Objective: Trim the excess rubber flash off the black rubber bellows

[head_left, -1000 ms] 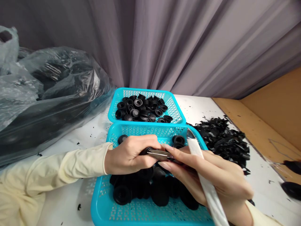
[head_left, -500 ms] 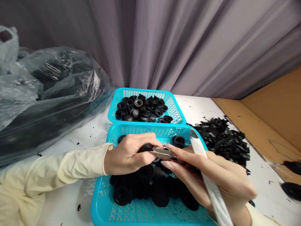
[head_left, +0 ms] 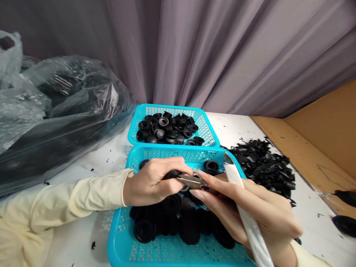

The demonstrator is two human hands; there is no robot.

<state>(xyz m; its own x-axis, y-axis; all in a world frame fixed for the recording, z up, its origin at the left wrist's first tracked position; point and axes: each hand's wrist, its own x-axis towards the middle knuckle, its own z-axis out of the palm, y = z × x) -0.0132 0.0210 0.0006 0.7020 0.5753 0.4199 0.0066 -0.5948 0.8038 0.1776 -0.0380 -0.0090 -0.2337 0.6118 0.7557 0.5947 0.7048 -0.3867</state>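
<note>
My left hand is closed round a black ribbed rubber part and holds it above the near turquoise basket. My right hand grips a pair of metal snips whose blades meet the part's edge; one long taped handle sticks up over my fingers. Several more black rubber parts lie in the basket under both hands.
A second turquoise basket behind holds several black rubber parts. A heap of black rubber offcuts lies to the right on the white table. A large plastic bag of black parts fills the left. Grey curtain behind, wooden board at right.
My left hand has turned the rubber part slightly so its ribbed side shows. The snips have shifted a little at its edge. Nothing else moved.
</note>
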